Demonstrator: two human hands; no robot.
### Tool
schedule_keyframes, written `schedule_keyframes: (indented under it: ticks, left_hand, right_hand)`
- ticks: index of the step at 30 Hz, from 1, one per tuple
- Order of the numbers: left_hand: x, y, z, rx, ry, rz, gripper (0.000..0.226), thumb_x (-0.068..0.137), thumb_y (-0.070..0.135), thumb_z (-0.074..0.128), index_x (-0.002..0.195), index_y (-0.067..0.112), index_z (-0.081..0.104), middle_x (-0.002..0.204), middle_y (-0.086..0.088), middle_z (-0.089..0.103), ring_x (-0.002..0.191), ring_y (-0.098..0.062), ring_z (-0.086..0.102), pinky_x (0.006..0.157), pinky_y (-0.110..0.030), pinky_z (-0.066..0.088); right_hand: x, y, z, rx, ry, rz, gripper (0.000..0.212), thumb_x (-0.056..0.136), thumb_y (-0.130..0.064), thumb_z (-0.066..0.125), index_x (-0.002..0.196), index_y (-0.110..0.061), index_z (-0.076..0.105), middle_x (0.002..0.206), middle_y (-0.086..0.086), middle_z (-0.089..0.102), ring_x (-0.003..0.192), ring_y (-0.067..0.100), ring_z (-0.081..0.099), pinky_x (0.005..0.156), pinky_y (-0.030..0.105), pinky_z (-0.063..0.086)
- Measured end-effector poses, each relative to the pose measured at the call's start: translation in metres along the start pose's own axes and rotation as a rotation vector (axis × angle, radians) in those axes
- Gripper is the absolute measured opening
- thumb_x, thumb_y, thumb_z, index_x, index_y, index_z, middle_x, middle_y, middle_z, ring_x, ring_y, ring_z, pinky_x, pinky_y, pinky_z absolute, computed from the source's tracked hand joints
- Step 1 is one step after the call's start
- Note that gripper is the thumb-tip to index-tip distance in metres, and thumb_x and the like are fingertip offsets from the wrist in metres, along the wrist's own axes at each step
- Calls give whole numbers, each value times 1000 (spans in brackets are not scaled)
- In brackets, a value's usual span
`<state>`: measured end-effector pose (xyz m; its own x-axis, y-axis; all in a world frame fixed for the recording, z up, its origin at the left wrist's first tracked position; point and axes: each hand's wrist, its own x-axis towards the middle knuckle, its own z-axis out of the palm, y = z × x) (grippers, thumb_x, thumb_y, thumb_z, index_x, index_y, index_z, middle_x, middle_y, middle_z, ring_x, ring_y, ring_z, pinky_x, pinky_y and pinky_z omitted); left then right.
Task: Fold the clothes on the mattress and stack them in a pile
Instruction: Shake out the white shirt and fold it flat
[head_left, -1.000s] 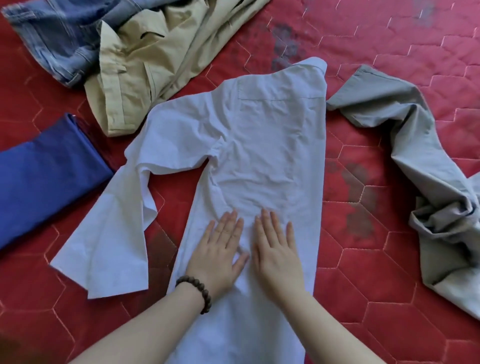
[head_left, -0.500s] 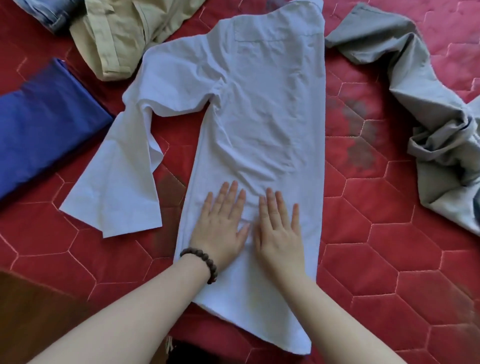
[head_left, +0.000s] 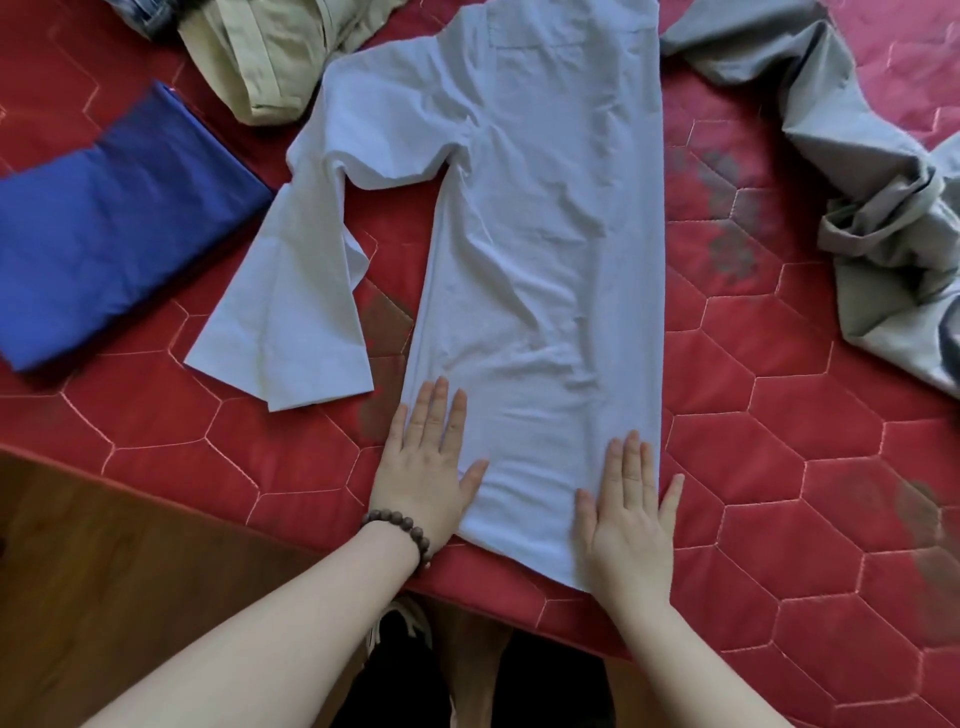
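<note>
Item: white shirt (head_left: 545, 249), laid lengthwise on the red mattress (head_left: 779, 467), hem toward me. My left hand (head_left: 423, 467) and right hand (head_left: 626, 512) lie flat, fingers straight, pressing the hem corners. I'd smooth creases outward, then fold the loose sleeve (head_left: 291, 312) in. No readable labels or writing.

The white shirt (head_left: 545, 234) is thin matt cloth with soft creases, the mattress (head_left: 779, 467) has a red quilted cover with stitched hexagons and a slight sheen, the floor (head_left: 104, 571) looks like smooth brown wood, and the bracelet (head_left: 402, 530) is of dark matt beads.
</note>
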<state>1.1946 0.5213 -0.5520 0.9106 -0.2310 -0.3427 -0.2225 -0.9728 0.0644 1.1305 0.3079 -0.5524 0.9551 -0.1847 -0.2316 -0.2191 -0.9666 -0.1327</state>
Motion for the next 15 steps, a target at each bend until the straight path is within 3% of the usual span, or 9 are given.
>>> schedule_keyframes:
  ticks: [3,6,13,15]
  left_hand:
    - [-12,-3,-1,-2,-24,10,76,90,59,-4,143,11,-28,152,-9,-33,140,-23,-32,115,-42,-20]
    - [-16,-5,-7,11,-49,2,76,89,58,-8,144,9,-26,152,-10,-34,140,-22,-33,115,-45,-21]
    - [53,17,-38,-94,70,19,75,91,54,2,147,8,-18,154,-10,-28,142,-21,-28,117,-42,-17]
    - [90,23,-46,-95,101,31,75,93,51,8,149,7,-13,156,-10,-23,143,-20,-25,118,-42,-14]
  right_hand:
    - [-21,-3,4,-33,-15,-127,65,95,-40,32,148,-2,28,157,13,24,145,24,20,115,60,11]
    - [-18,-2,-1,-42,-38,-106,67,94,-42,31,148,-2,29,157,12,23,145,25,23,115,61,13]
    - [76,-23,-31,-24,-3,-173,66,96,-43,21,151,-5,16,159,8,12,147,22,10,118,55,3]
    - [111,-31,-33,-18,4,-221,64,99,-39,29,151,-6,15,159,7,9,147,20,6,118,55,1]
